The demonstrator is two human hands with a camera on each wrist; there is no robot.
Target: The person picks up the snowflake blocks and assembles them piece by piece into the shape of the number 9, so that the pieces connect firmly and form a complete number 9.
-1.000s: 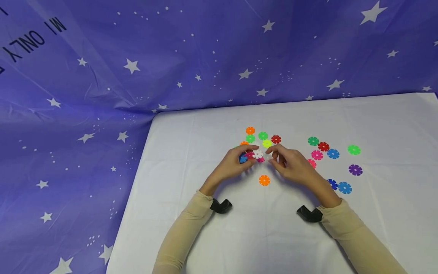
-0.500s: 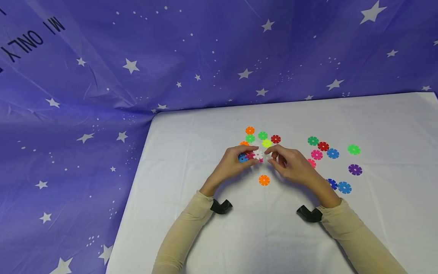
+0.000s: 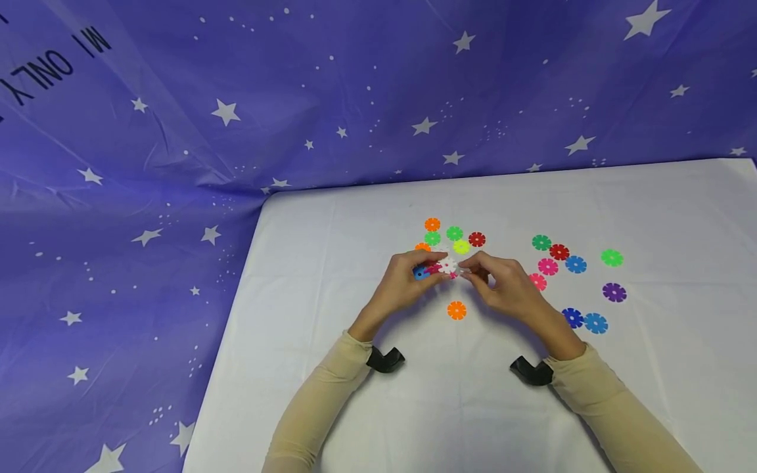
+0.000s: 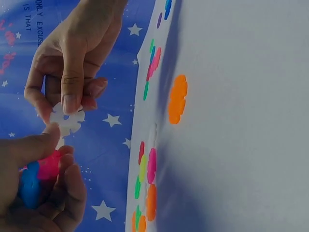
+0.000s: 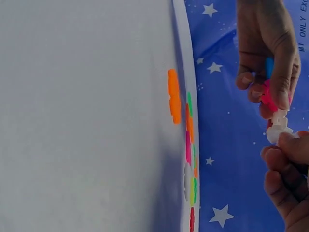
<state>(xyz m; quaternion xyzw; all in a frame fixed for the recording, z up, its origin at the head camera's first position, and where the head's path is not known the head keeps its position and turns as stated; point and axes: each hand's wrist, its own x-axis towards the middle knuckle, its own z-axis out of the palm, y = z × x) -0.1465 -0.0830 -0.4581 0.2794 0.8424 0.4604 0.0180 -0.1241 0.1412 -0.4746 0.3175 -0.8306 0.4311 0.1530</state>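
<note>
My left hand (image 3: 402, 284) holds a joined piece between thumb and fingers: a blue disc (image 3: 420, 272), a pink disc (image 4: 49, 166) and a white disc (image 3: 448, 265). My right hand (image 3: 503, 282) pinches a whitish, translucent notched disc (image 4: 67, 118) between thumb and index finger. In both wrist views this disc touches the white end of the joined piece; whether the slots are engaged, I cannot tell. Fingers of the left hand cover part of the blue and pink discs.
On the white table (image 3: 331, 394) lie an orange disc (image 3: 457, 310) in front of the hands, a group with a yellow disc (image 3: 461, 246) behind them, and several discs at the right, including a purple one (image 3: 614, 292). A starry purple cloth (image 3: 355, 79) hangs behind.
The right hand has brought its translucent disc slightly left against the white disc, closing the small gap between them. The left hand keeps its grip and has barely moved.
</note>
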